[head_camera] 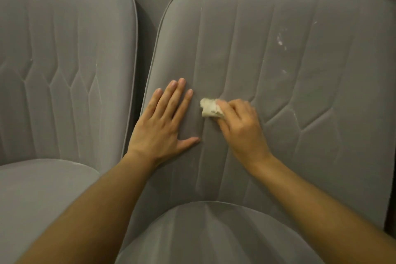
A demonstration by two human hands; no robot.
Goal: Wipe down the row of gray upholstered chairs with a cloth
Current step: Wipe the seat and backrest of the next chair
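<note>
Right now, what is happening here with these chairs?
A person is wiping the backrest of a gray upholstered chair. The right hand grips a small wadded white cloth and presses it against the fabric near a stitched seam. The left hand lies flat on the same backrest, its fingers straight, just left of the cloth. White specks show higher up on the right of this backrest. A second gray chair stands to the left, with no hand on it.
</note>
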